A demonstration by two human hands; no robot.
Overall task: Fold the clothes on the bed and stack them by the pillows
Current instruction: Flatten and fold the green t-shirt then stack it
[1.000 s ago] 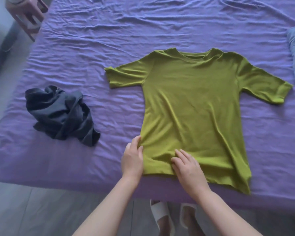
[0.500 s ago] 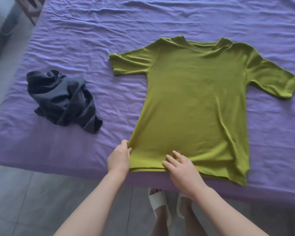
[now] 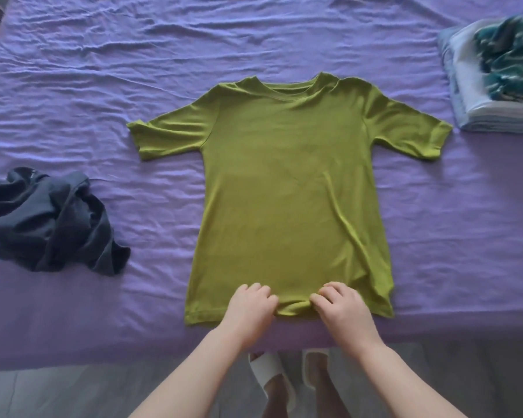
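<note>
Both of your hands are at the bottom edge of the green shirt [image 3: 287,188]: your left hand [image 3: 249,309] and your right hand [image 3: 341,309] each have curled fingers pinching the hem, with a little bunch of cloth between them. That shirt lies flat and face up on the purple sheet [image 3: 103,86]. Off to your left sits a crumpled dark top [image 3: 49,221], and far to your right is a pile of folded clothes [image 3: 495,79].

Counted on the bed [image 3: 284,34]

One green T-shirt [image 3: 287,188], one crumpled dark garment [image 3: 52,221], one folded stack [image 3: 495,76], two hands [image 3: 249,309] [image 3: 341,309], two white slippers [image 3: 271,374].
</note>
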